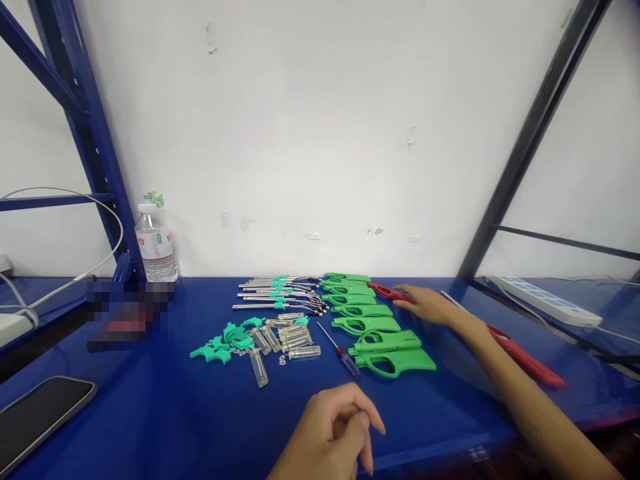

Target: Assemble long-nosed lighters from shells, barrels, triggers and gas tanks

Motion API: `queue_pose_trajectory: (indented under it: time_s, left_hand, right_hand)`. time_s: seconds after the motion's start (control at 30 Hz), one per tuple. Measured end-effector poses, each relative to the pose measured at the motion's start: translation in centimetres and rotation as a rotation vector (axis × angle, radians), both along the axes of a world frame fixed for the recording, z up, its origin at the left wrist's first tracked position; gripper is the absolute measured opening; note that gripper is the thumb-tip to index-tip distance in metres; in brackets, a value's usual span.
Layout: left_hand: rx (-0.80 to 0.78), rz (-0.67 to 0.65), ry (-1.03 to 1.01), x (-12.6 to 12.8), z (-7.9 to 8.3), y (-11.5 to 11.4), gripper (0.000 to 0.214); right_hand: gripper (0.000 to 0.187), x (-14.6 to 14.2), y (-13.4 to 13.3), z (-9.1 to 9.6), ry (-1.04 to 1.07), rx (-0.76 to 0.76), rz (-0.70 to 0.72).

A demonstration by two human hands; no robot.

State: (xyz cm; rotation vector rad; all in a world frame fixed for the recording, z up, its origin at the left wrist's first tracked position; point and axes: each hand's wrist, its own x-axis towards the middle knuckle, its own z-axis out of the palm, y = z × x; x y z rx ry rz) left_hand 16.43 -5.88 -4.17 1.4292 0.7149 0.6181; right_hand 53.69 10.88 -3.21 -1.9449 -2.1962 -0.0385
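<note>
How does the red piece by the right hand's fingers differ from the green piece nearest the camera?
The red piece is at the right hand's fingertips, while the nearest green piece is untouched. The fingers partly cover the red piece; the green piece's open loop shows plainly. The red piece is farther back than the green piece. Both look like long handle parts.

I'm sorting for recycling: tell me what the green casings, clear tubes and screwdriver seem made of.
Green casings: probably moulded plastic, satin; even colour, matching shapes.
Clear tubes: likely glossy plastic, being transparent, though glass is possible.
Screwdriver: silvery shaft, likely metal; translucent handle, apparently plastic.
</note>
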Motion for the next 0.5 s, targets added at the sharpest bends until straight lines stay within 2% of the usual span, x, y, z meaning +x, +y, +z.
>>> queue_pose_trajectory:
  time_s: [0.13, 0.27, 0.4, 0.5]
  left_hand:
    - [0.0, -0.01, 0.002, 0.0, 0.0, 0.0, 0.018]
    - [-0.009, -0.007, -0.001, 0.0, -0.2, 0.0, 0.017]
    - [0.004, -0.011, -0.02, 0.2, -0.5, 0.2, 0.017]
    - [0.007, -0.012, -0.027, 0.2, -0.8, 0.4, 0.019]
  right_hand:
    - [0.035, 0.1, -0.1, -0.7, 0.021, -0.047, -0.023]
    - [0.037, 1.0, -1.0, -0.4, 0.08, -0.095, -0.101]
    - [0.036, 1.8, -2.5, 1.0, 0.173, -0.08, -0.183]
    - [0.033, 1.8, -5.4, 3.0, 0.267, -0.015, -0.203]
